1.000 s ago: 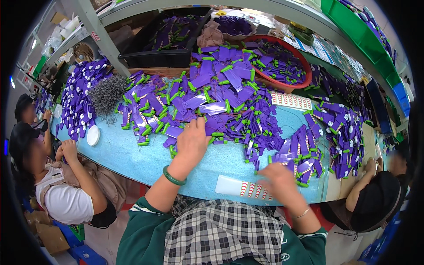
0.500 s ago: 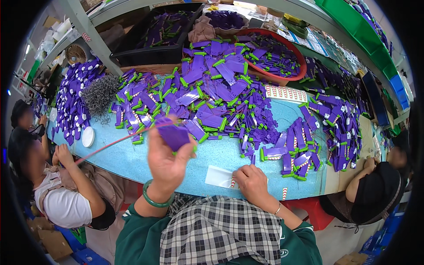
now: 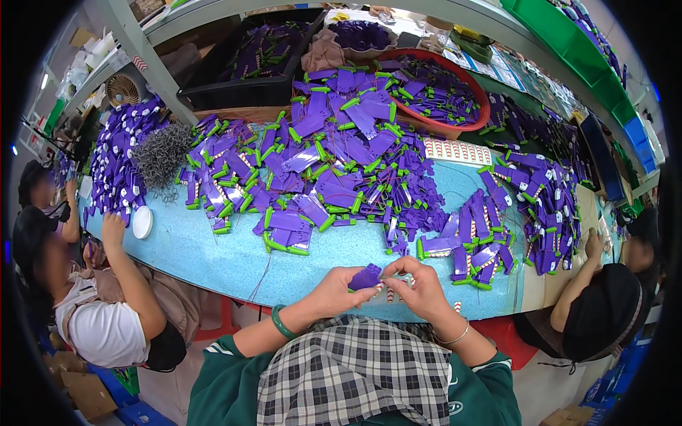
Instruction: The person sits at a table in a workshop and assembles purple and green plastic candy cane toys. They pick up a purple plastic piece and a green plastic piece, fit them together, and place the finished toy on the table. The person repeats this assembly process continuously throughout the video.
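Our left hand (image 3: 339,294) is closed around a flat, purple, tab-like plastic piece (image 3: 365,277), holding it just above the near edge of the light-blue speckled tabletop (image 3: 213,257). Our right hand (image 3: 422,287) is narrow, thumb and fingertips drawn together at the piece's right end; we cannot tell whether they grip the piece itself or something small on it. Under and between our hands, small red-and-white patterned strips (image 3: 390,295) show on the table, partly hidden by our fingers. A single red-and-white strip (image 3: 457,307) sits at the table's edge, right of our right hand.

Beyond our hands we have a broad heap of purple plastic pieces with bright-green ends (image 3: 334,188). Behind it stand a round red plastic tub (image 3: 486,113) and a black rectangular plastic tray (image 3: 234,94), both holding more purple pieces. To the heap's left lie a tangled clump of grey metal wire (image 3: 162,151) and a round white lid-like disc (image 3: 142,222). A white sheet with rows of red marks (image 3: 458,151) lies just right of the heap, below the tub.
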Action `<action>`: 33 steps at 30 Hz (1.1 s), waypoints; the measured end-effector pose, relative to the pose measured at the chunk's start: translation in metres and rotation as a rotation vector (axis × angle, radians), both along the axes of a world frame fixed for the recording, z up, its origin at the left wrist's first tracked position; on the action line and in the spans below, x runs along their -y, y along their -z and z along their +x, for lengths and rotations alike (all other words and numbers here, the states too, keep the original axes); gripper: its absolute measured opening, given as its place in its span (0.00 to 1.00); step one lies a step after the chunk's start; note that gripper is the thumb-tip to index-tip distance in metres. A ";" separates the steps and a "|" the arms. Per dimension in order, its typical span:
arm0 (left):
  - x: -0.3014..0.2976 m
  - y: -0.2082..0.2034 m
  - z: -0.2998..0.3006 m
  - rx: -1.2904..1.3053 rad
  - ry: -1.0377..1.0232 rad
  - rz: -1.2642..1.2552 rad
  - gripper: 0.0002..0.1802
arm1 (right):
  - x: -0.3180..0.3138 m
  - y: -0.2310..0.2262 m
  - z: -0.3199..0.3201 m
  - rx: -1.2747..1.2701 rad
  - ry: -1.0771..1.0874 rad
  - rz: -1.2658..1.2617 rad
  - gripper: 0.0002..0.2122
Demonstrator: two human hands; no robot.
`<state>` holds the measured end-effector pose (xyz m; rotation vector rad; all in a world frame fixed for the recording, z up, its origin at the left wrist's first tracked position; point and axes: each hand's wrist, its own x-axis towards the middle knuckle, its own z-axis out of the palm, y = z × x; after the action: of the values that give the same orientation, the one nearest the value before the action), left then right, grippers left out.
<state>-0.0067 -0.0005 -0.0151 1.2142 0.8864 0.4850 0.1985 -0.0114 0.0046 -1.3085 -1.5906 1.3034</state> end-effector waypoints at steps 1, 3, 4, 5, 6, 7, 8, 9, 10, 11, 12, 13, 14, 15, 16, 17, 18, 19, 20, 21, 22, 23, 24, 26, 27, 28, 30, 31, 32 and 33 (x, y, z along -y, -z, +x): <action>-0.001 -0.006 0.001 0.053 -0.073 -0.014 0.08 | -0.002 -0.013 -0.009 0.039 0.043 0.166 0.11; -0.002 -0.017 0.003 0.160 -0.219 -0.043 0.07 | -0.004 -0.018 -0.014 0.022 0.119 0.333 0.13; -0.003 -0.016 0.003 0.184 -0.240 -0.046 0.07 | -0.004 -0.016 -0.015 -0.011 0.103 0.290 0.13; -0.004 -0.014 0.002 0.209 -0.261 -0.049 0.07 | -0.003 -0.014 -0.017 -0.044 0.087 0.247 0.13; -0.004 -0.012 0.001 0.232 -0.279 -0.056 0.07 | -0.003 -0.010 -0.019 -0.076 0.074 0.200 0.12; -0.003 -0.011 0.001 0.254 -0.264 -0.043 0.07 | -0.004 -0.004 -0.018 -0.070 -0.004 0.204 0.09; -0.002 -0.010 0.002 0.275 -0.249 -0.030 0.09 | -0.003 0.001 -0.020 -0.127 0.036 0.199 0.07; -0.002 -0.009 0.002 0.297 -0.237 -0.020 0.10 | -0.002 0.005 -0.023 -0.183 0.073 0.192 0.06; -0.002 -0.009 0.002 0.341 -0.254 -0.067 0.12 | -0.001 0.007 -0.026 -0.239 0.111 0.184 0.04; -0.002 -0.011 0.003 0.384 -0.270 -0.114 0.15 | -0.001 0.006 -0.026 -0.280 0.131 0.136 0.04; -0.002 -0.011 0.003 0.429 -0.290 -0.163 0.18 | 0.000 0.003 -0.027 -0.320 0.148 0.086 0.04; -0.001 -0.011 0.002 0.494 -0.292 -0.230 0.20 | 0.001 0.002 -0.028 -0.359 0.166 0.036 0.04; -0.001 -0.010 0.002 0.560 -0.293 -0.298 0.22 | 0.001 0.004 -0.029 -0.338 0.166 0.024 0.04; -0.001 -0.011 0.001 0.624 -0.293 -0.366 0.24 | 0.000 0.006 -0.029 -0.318 0.167 0.012 0.04; -0.001 -0.011 0.001 0.626 -0.271 -0.378 0.24 | 0.000 0.008 -0.030 -0.297 0.168 0.001 0.04; -0.001 -0.011 0.000 0.628 -0.248 -0.391 0.24 | 0.000 0.008 -0.031 -0.308 0.178 -0.016 0.05; -0.001 -0.010 0.000 0.633 -0.224 -0.404 0.25 | 0.000 0.009 -0.031 -0.316 0.189 -0.032 0.05; -0.001 -0.011 0.001 0.632 -0.221 -0.401 0.25 | 0.000 0.010 -0.031 -0.324 0.200 -0.049 0.05; -0.001 -0.014 0.002 0.631 -0.219 -0.398 0.25 | 0.000 0.010 -0.031 -0.331 0.203 -0.049 0.05; 0.000 -0.015 0.002 0.628 -0.216 -0.394 0.25 | 0.000 0.010 -0.032 -0.340 0.206 -0.049 0.05; 0.000 -0.015 0.003 0.641 -0.218 -0.397 0.25 | 0.000 0.011 -0.032 -0.348 0.210 -0.049 0.05; 0.000 -0.014 0.004 0.654 -0.220 -0.400 0.25 | 0.000 0.011 -0.032 -0.351 0.211 -0.053 0.05; 0.000 -0.014 0.004 0.668 -0.220 -0.402 0.25 | 0.000 0.012 -0.032 -0.353 0.214 -0.055 0.05; 0.000 -0.013 0.004 0.677 -0.222 -0.408 0.25 | 0.000 0.013 -0.032 -0.348 0.218 -0.037 0.05; 0.000 -0.012 0.005 0.682 -0.222 -0.410 0.25 | 0.000 0.015 -0.032 -0.341 0.219 -0.017 0.05; 0.000 -0.013 0.005 0.682 -0.225 -0.412 0.25 | 0.000 0.016 -0.032 -0.334 0.220 0.003 0.06; 0.000 -0.013 0.005 0.684 -0.230 -0.414 0.25 | 0.000 0.018 -0.032 -0.321 0.221 0.015 0.06; 0.000 -0.012 0.005 0.688 -0.216 -0.398 0.25 | 0.000 0.019 -0.031 -0.315 0.221 0.021 0.06; -0.001 -0.014 0.005 0.675 -0.207 -0.391 0.26 | 0.000 0.020 -0.031 -0.310 0.220 0.026 0.06; -0.001 -0.018 0.007 0.612 -0.218 -0.360 0.24 | 0.001 0.020 -0.031 -0.305 0.219 0.032 0.06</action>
<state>0.0006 0.0003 0.0032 0.5845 0.5425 0.7823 0.1676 -0.0119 -0.0157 -1.1645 -1.2185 1.2655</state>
